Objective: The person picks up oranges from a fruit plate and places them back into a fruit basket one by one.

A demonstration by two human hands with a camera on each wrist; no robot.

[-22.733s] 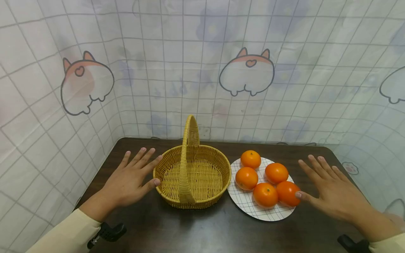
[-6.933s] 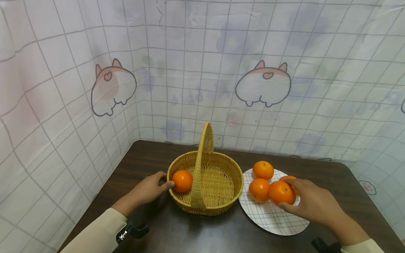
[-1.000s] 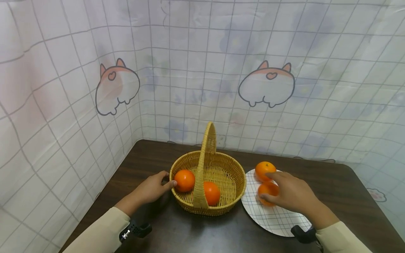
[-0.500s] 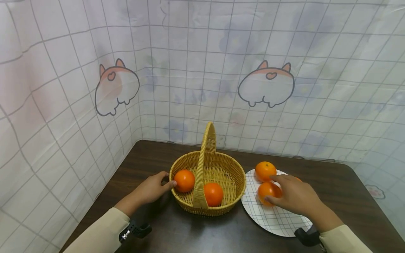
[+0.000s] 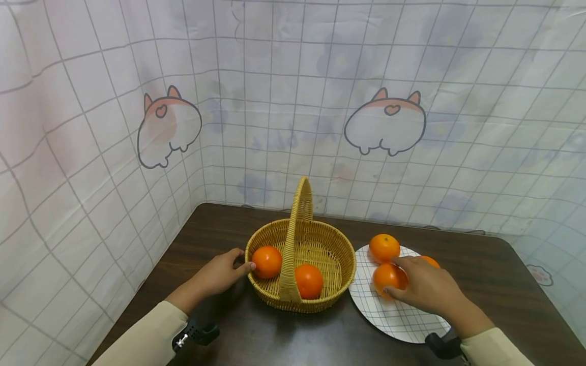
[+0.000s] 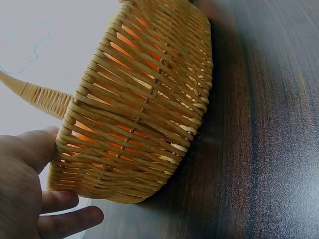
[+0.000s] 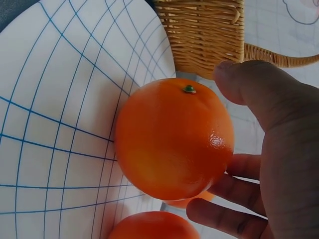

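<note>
My left hand (image 5: 217, 274) holds the rim of a yellow wicker basket (image 5: 336, 269) with an arched handle, thumb over the edge. Two oranges lie in the basket: one orange (image 5: 267, 262) left of the handle, the other orange (image 5: 309, 281) right of it. My right hand (image 5: 430, 284) is around the front orange (image 5: 389, 279) on a plate. In the right wrist view, the thumb stands apart from that orange (image 7: 174, 139), with the other fingers spread at its far side. Behind it sits another orange (image 5: 384, 248); a third orange (image 5: 430, 262) is mostly hidden by the hand.
The round white plate (image 5: 380, 317) with blue grid lines stands right beside the basket. Both are on a dark brown wooden table (image 5: 284, 340). A white grid-patterned curtain (image 5: 274, 101) hangs close behind the table and along its sides.
Over the longer span, two oranges have gone from plate to basket and my left hand has taken the rim. In the last second, my right hand shifted slightly right around the front orange; the basket stayed put.
</note>
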